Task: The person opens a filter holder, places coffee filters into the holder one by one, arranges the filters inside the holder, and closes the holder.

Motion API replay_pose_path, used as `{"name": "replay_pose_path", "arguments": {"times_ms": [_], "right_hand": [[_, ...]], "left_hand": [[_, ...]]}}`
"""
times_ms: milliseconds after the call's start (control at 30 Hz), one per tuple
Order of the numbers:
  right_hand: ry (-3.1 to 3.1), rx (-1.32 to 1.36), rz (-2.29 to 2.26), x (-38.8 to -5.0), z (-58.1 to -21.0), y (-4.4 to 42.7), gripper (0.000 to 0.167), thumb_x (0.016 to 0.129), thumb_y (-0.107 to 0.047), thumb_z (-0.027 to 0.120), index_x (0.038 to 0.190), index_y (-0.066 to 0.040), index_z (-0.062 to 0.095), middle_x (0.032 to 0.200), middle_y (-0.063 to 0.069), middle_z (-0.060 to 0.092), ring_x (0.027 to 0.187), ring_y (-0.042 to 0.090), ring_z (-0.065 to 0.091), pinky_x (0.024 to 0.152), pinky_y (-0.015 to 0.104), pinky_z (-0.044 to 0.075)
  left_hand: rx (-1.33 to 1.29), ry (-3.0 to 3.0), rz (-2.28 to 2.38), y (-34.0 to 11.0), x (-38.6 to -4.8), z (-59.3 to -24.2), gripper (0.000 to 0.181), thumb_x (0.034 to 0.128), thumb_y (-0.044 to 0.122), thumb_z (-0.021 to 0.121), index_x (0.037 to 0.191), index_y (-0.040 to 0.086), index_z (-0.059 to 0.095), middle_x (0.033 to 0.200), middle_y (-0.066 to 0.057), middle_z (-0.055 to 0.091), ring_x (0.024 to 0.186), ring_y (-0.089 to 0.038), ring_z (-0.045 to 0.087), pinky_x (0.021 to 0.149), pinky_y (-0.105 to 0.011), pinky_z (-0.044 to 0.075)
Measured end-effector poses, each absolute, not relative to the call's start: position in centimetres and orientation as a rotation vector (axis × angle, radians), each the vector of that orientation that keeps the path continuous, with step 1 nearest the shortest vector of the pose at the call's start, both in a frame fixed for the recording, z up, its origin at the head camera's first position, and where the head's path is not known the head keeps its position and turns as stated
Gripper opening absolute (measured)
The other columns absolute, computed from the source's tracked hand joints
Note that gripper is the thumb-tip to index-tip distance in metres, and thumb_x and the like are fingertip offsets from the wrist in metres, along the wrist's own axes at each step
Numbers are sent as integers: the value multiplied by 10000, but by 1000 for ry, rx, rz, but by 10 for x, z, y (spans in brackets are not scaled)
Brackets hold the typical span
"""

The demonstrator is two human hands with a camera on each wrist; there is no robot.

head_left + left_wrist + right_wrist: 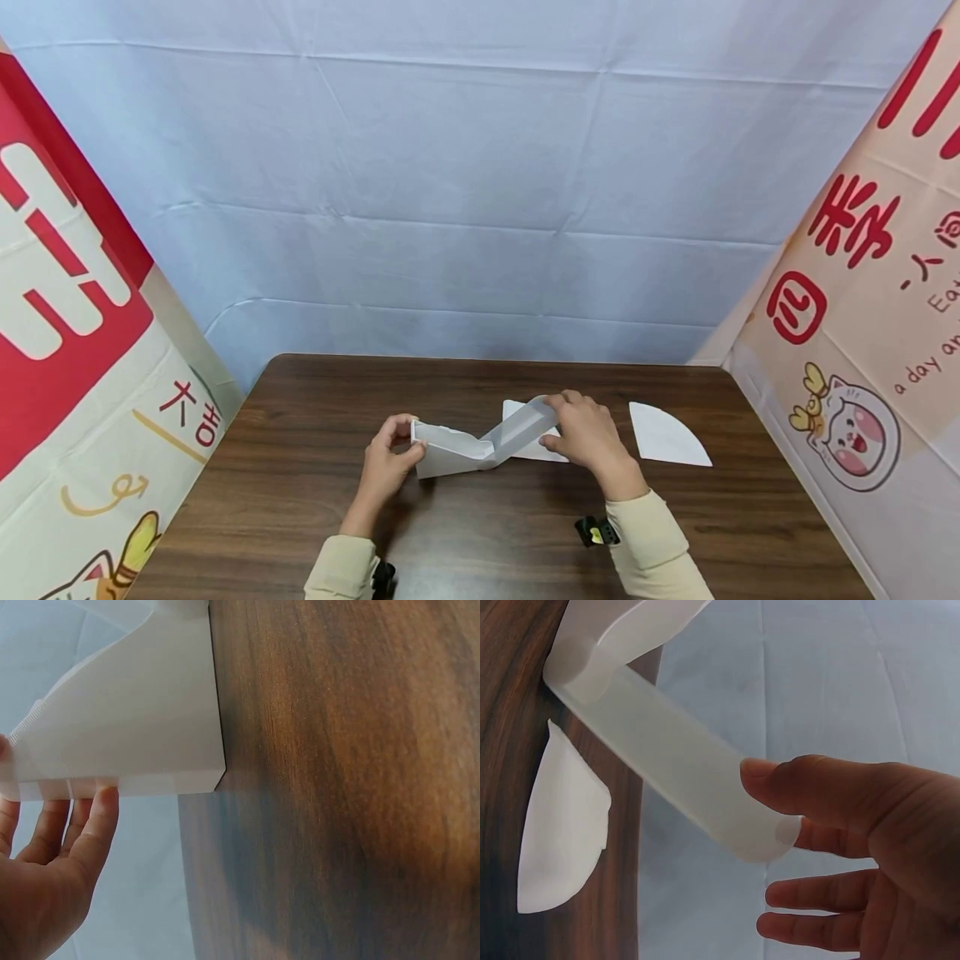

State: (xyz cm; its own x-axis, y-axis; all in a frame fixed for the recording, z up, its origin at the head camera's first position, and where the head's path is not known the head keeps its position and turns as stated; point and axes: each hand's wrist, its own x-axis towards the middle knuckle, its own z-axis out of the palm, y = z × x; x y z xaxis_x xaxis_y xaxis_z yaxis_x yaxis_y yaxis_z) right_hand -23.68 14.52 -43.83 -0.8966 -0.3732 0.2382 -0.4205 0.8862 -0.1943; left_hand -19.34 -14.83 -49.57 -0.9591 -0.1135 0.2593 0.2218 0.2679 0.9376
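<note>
Head view: gripping white holder [444,462] with left hand [387,458], pinching translucent flap [519,427] at holder's right with right hand [588,429], seemingly adjusting flap, likely needing holder braced next.

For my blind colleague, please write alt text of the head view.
A person's left hand grips a white object, the right hand its translucent strip, above a brown table. A fan-shaped white sheet lies farther right.

Left banner [93,392] reads "大吉"; right banner [862,292], "季", "a day".
</note>
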Motion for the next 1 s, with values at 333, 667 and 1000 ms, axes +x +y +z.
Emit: {"name": "replay_pose_path", "arguments": {"times_ms": [333,667,1000], "right_hand": [[-2903,539,479,-237,-440,155,603,709,-271,811,1221,-52,579,1188,219,550,1020,389,540,786,569,424],[-2919,499,514,-243,-453,161,570,710,-244,813,1186,-19,594,1159,242,558,950,391,575,734,552,456],[-2963,464,533,-251,-476,163,556,713,-243,807,1171,-10,594,1099,219,583,906,392,581,688,532,469]], "left_hand": [[-68,-2255,-1732,-155,-212,-535,339,760,-2,707,1060,109,597,895,-40,637,886,-218,598,723,-340,494],[-74,-2248,-1703,-156,-213,-535,338,749,18,712,1041,148,602,879,-3,635,865,-197,601,714,-328,496],[-95,-2258,-1730,-154,-205,-520,311,769,-15,700,1051,62,595,890,-79,637,869,-265,597,666,-282,494]]}}
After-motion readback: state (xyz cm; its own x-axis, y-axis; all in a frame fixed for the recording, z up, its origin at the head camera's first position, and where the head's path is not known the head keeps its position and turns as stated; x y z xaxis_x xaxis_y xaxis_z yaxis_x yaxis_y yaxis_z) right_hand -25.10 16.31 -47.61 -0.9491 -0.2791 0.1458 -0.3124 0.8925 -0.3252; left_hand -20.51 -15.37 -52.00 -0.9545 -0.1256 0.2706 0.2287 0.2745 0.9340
